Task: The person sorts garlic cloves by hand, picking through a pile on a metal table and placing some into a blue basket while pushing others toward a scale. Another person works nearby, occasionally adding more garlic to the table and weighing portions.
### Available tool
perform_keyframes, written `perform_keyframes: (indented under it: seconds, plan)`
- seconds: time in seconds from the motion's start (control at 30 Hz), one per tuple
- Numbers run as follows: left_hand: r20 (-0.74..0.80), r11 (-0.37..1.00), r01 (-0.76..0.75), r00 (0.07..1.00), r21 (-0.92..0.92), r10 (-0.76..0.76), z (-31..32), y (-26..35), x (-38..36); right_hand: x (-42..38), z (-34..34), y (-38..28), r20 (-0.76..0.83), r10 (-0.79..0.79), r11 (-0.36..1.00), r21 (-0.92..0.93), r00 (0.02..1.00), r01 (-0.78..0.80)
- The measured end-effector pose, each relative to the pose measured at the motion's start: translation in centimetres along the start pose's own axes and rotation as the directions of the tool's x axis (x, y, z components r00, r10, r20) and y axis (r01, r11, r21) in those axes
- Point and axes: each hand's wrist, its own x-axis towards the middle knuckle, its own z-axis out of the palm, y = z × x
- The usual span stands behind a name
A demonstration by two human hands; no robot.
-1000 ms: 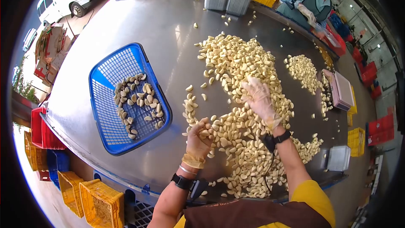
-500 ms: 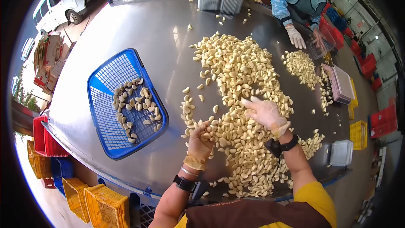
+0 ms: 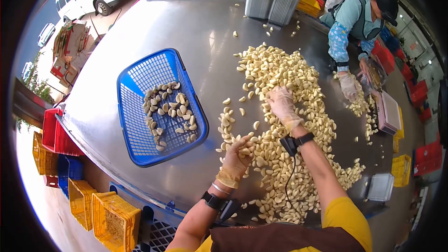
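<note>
A broad heap of peeled garlic cloves (image 3: 298, 154) is spread over the metal table. At the heap's left edge my left hand (image 3: 237, 161), in a thin see-through glove, has its fingers curled around some cloves. Farther up, my gloved right hand (image 3: 283, 106) rests on the heap's upper part, its fingers loosely bent and a little apart; the fingertips are partly hidden among the cloves. Left of both hands stands a blue plastic basket (image 3: 135, 133), tilted in view, with darker and pale cloves on its mesh floor.
Across the metal table (image 3: 200, 32), a co-worker (image 3: 361, 25) reaches a gloved hand into a smaller clove pile (image 3: 357, 102). Stacked clear trays (image 3: 273, 0) stand at the far edge. A clear box (image 3: 380, 186) sits at the right edge; yellow crates (image 3: 116, 224) stand below left.
My right hand has moved up the heap, its spread fingers now more bent. The left stays by the heap's left edge. The view has shifted, and the co-worker's gloved hand has lowered to the small pile.
</note>
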Motion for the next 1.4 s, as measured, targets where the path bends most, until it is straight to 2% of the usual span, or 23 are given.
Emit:
perform_keyframes:
  seconds: [0.07, 0.13, 0.23, 0.27, 0.33, 0.4, 0.47, 0.5, 0.53, 0.6, 0.63, 0.7, 0.73, 0.77, 0.8, 0.87, 0.9, 0.97, 1.07, 1.13, 1.2, 1.27, 1.4]
  plan:
    - [-0.007, 1.000, 0.014, 1.000, 0.003, -0.014, 0.9, 0.4, -0.4, -1.2, -3.6, -1.8, 0.260, -0.030, 0.843, 0.526, 0.965, -0.115]
    - [-0.072, 1.000, -0.004, 0.997, -0.025, 0.002, 0.7, 0.3, -0.4, -2.6, -6.9, -3.8, 0.456, -0.380, 0.543, 0.814, 0.805, -0.204]
    - [-0.113, 0.999, 0.020, 0.993, -0.032, -0.024, -0.1, 0.2, 0.0, -0.9, -3.3, -5.6, 0.127, -0.291, 0.734, 0.665, 0.948, 0.136]
    - [-0.109, 1.000, 0.019, 0.994, -0.024, -0.022, -1.0, 0.1, 0.3, 0.4, -1.1, -5.8, -0.015, -0.210, 0.821, 0.540, 0.978, 0.185]
    - [0.210, 0.973, 0.177, 0.967, -0.150, -0.143, -2.2, 0.4, 0.9, 2.4, 2.9, -6.2, -0.082, -0.193, 0.923, 0.321, 0.978, 0.209]
    - [0.213, 0.977, 0.167, 0.967, -0.129, -0.137, -1.2, 0.6, 0.4, 2.9, 3.4, -6.3, -0.143, -0.187, 0.977, 0.080, 0.972, 0.200]
    - [-0.117, 0.995, 0.021, 0.993, -0.095, -0.033, 0.0, 1.0, -0.2, 1.9, 2.6, -7.2, -0.148, -0.195, 0.958, 0.183, 0.969, 0.221]
    - [-0.128, 0.991, -0.001, 0.992, -0.131, -0.016, 0.0, 1.2, -0.2, 1.3, -0.5, -7.8, 0.039, -0.191, 0.895, 0.416, 0.981, 0.158]
    - [-0.127, 0.990, -0.001, 0.992, -0.141, -0.017, -0.8, 1.3, 0.2, -0.7, -2.6, -7.7, 0.120, -0.180, 0.649, 0.760, 0.976, 0.026]
    - [-0.091, 0.981, -0.004, 0.996, -0.193, -0.014, -2.0, 1.1, 0.7, -2.3, -8.3, -7.4, 0.326, -0.444, 0.363, 0.917, 0.835, -0.164]
    - [-0.110, 0.982, -0.017, 0.994, -0.189, -0.004, -1.3, 1.0, 0.5, -2.7, -7.9, -6.6, 0.219, -0.396, 0.382, 0.922, 0.892, -0.057]
    - [-0.062, 0.974, 0.067, 0.995, -0.216, -0.082, -1.2, 0.8, 0.1, -1.2, -6.0, -3.5, 0.109, -0.155, 0.495, 0.869, 0.982, -0.019]
    - [-0.010, 0.962, 0.137, 0.990, -0.237, -0.143, -0.9, 0.9, 0.0, 0.3, -4.3, -1.1, 0.092, 0.046, 0.680, 0.727, 0.995, -0.099]
    - [0.004, 0.953, 0.162, 0.986, -0.256, -0.167, -0.3, 0.9, -0.2, 1.4, -1.1, 1.9, -0.133, 0.120, 0.901, 0.431, 0.984, -0.052]
    - [0.013, 0.956, 0.167, 0.985, -0.243, -0.169, -0.3, 0.7, -0.1, 1.8, 3.3, 5.4, -0.199, 0.161, 0.949, 0.299, 0.967, -0.097]
    - [0.276, 0.859, 0.313, 0.938, -0.406, -0.212, -1.1, 0.4, 0.2, 1.1, 2.4, 4.2, 0.108, 0.269, 0.953, 0.116, 0.957, -0.281]
    - [0.231, 0.840, 0.303, 0.948, -0.450, -0.218, -0.4, 0.7, -0.2, 0.2, 4.8, 4.3, 0.097, 0.180, 0.927, 0.315, 0.979, -0.202]
    - [0.235, 0.820, 0.266, 0.958, -0.506, -0.166, -0.8, 1.2, 0.1, -2.0, -0.5, 0.9, 0.447, 0.030, 0.954, 0.253, 0.894, -0.158]
    - [0.260, 0.768, 0.233, 0.961, -0.596, -0.090, 0.4, 1.8, -0.6, -8.9, -3.3, -3.4, 0.482, -0.059, 0.961, 0.264, 0.874, -0.081]
    - [-0.140, 0.718, -0.006, 0.982, -0.696, -0.127, 2.9, 2.6, -1.2, -13.2, -5.6, -5.1, 0.392, -0.071, 0.981, 0.192, 0.917, -0.007]
    - [-0.107, 0.758, 0.020, 0.987, -0.652, -0.118, 1.6, 2.3, -1.0, -17.5, -7.8, -5.3, 0.394, -0.114, 0.988, 0.140, 0.912, 0.064]
    - [0.353, 0.827, 0.276, 0.930, -0.490, -0.102, -1.0, 1.7, -0.3, -21.2, -8.7, -3.7, 0.430, -0.123, 0.989, 0.127, 0.894, 0.075]
    - [0.303, 0.848, 0.218, 0.950, -0.483, -0.072, -1.9, 1.7, 0.0, -26.4, -9.5, 2.8, 0.410, 0.052, 0.996, 0.045, 0.911, -0.077]
